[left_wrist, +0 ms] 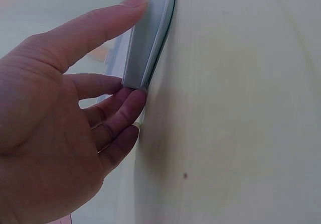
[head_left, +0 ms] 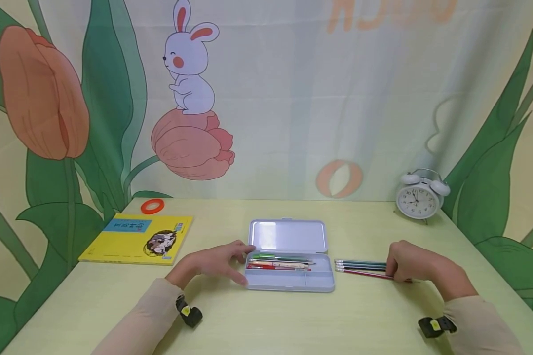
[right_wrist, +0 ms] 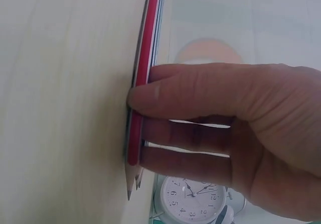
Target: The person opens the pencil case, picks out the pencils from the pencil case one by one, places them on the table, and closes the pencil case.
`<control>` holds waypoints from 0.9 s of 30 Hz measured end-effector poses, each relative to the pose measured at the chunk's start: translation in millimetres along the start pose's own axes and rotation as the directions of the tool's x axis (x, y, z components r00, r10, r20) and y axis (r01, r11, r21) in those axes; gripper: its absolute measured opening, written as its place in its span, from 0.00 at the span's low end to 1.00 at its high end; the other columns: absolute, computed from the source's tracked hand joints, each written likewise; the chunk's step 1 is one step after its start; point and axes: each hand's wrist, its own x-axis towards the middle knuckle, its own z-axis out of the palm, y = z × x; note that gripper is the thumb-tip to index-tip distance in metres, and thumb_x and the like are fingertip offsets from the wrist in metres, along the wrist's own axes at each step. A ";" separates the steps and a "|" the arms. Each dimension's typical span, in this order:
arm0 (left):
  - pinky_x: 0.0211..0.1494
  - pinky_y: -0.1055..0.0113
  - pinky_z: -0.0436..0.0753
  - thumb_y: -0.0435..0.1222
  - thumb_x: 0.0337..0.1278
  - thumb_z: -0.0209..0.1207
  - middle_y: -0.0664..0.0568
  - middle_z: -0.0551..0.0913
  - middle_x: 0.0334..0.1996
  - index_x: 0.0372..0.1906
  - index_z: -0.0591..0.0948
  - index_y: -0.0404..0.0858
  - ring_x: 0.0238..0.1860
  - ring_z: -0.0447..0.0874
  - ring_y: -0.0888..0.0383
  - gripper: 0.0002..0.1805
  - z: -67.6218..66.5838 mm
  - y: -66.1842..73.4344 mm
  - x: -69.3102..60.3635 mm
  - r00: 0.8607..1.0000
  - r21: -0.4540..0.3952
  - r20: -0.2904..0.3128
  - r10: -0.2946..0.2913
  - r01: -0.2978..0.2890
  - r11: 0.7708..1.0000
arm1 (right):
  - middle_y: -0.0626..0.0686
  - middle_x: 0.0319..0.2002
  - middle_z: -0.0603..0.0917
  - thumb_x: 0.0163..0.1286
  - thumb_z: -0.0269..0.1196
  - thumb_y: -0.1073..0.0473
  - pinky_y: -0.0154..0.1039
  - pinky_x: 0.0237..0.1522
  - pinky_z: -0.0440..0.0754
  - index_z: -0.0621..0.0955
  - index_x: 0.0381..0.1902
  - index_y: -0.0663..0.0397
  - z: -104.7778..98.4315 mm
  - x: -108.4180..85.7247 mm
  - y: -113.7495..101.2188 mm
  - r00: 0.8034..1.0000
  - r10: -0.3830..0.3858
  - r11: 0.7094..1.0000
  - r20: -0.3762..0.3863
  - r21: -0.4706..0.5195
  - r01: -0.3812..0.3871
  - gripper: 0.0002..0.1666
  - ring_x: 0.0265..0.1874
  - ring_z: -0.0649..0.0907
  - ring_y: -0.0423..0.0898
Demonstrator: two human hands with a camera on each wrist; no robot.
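A pale grey pencil case lies open with its lid folded back. Inside its rear compartment are a green pen, a red pen and other writing tools. My left hand holds the case's left end, the thumb at the front corner and fingers at the side; the left wrist view shows the fingertips touching the case. To the right, my right hand pinches a bundle of pencils near their sharpened ends. A red pencil lies under the thumb, with dark pencils beside it.
A yellow book lies at the left, with an orange-red ring behind it. At the back right corner stands a white twin-bell alarm clock. A printed curtain hangs behind the table.
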 end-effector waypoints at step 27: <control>0.62 0.53 0.69 0.45 0.49 0.75 0.55 0.72 0.55 0.76 0.65 0.42 0.57 0.70 0.54 0.49 0.6 -2.3 1.4 1.000 -0.010 -0.003 -0.003 0.003 1.000 | 0.46 0.21 0.76 0.55 0.70 0.69 0.40 0.28 0.73 0.82 0.22 0.53 0.5 4.2 6.8 0.996 -0.018 0.986 -0.090 -0.167 0.003 0.09 0.23 0.73 0.43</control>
